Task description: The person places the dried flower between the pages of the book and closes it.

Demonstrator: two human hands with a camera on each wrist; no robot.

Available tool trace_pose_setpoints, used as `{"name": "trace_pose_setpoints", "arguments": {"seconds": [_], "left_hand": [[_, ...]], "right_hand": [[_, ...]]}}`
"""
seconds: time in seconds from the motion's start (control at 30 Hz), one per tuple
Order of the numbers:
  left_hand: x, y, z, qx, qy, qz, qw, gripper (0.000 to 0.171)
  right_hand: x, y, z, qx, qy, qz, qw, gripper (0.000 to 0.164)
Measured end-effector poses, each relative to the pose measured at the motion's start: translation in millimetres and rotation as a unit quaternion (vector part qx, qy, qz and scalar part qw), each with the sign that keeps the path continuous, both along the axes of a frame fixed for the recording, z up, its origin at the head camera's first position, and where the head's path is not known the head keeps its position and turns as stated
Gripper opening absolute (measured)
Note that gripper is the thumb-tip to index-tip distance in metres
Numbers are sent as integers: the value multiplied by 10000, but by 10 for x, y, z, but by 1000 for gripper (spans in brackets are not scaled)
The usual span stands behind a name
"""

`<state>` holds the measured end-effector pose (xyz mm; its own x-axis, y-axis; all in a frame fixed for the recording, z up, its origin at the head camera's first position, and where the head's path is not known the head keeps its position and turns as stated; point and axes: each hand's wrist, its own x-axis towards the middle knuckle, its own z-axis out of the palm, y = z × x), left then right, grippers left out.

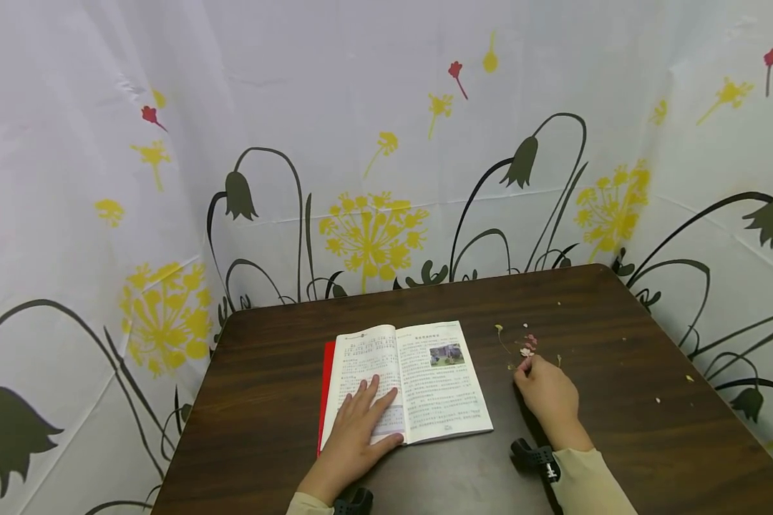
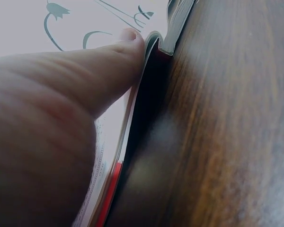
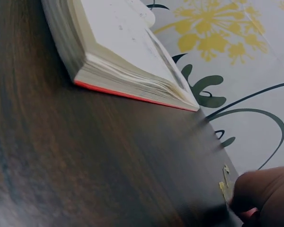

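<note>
An open book [image 1: 434,408] with printed pages and a red cover lies on the dark wooden table. My left hand [image 1: 359,429] rests on its left page with fingers spread; in the left wrist view the thumb [image 2: 118,56] lies along the page near the spine. To the right of the book my right hand [image 1: 550,393] pinches a small pale pink dried flower [image 1: 526,352] at its lower end; the fingertips are partly hidden. A darker pink dried flower [image 1: 531,340] lies just beyond. In the right wrist view the right hand [image 3: 265,196] shows only at the lower corner.
A thin-stemmed yellow dried flower [image 1: 499,328] lies between book and right hand. Loose petals [image 1: 658,400] are scattered on the right of the table [image 1: 264,400]. A white curtain [image 1: 361,93] with printed flowers hangs behind the table's far edge.
</note>
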<state>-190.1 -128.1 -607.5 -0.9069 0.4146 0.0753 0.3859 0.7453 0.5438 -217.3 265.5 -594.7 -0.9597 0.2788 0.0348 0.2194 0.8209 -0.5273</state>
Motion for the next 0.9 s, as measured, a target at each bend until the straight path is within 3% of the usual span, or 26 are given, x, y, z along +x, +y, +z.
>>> {"name": "trace_pose_setpoints", "arguments": {"seconds": [0.63, 0.9], "left_hand": [[-4, 27, -7, 30, -123, 43, 9999, 80], [7, -4, -26, 60, -38, 19, 10000, 78]], "right_hand": [[17, 0, 99, -190, -231, 87, 9995, 13], [32, -141, 48, -1324, 132, 38, 9911, 10]]}}
